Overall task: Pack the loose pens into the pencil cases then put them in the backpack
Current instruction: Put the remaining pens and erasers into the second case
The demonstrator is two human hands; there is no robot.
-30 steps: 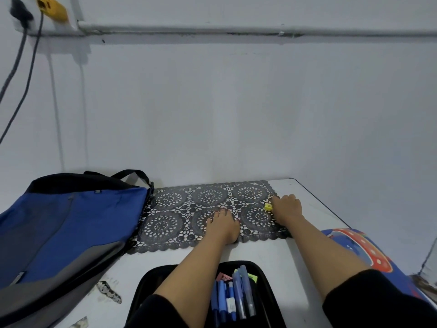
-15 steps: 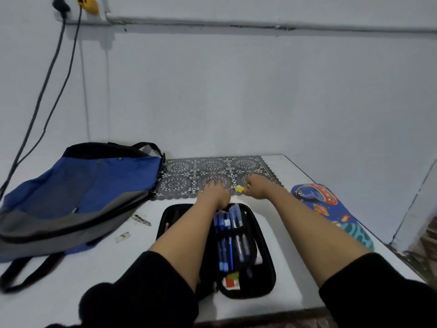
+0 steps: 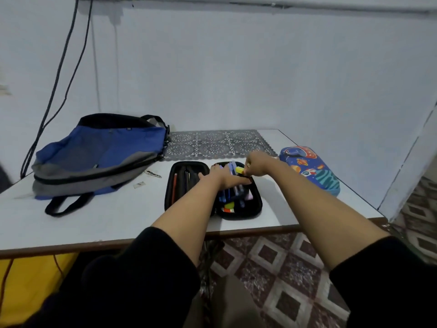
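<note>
The right hand (image 3: 257, 165) is pinching a yellow pen (image 3: 239, 170) in a narrow grip, fingers hiding most of it, over the open black pencil case (image 3: 257, 205) mid-frame. The left hand (image 3: 222, 179) is lying flat across the pens (image 3: 228, 197) inside, covering their tops. The backpack (image 3: 99, 152) is lying at left.

Cloth, plastic and smooth laminate around the black case (image 3: 179, 166).
Matt black shell, plastic pens (image 3: 227, 197) inside, smooth yellow plastic marker (image 3: 239, 170) over its far edge; to its left, matt blue-grey cloth backpack (image 3: 99, 157); behind it, dark openwork mat (image 3: 212, 144); to its right, shiny printed space case (image 3: 314, 171); underneath, smooth white table (image 3: 94, 221), faintly sheened.
</note>
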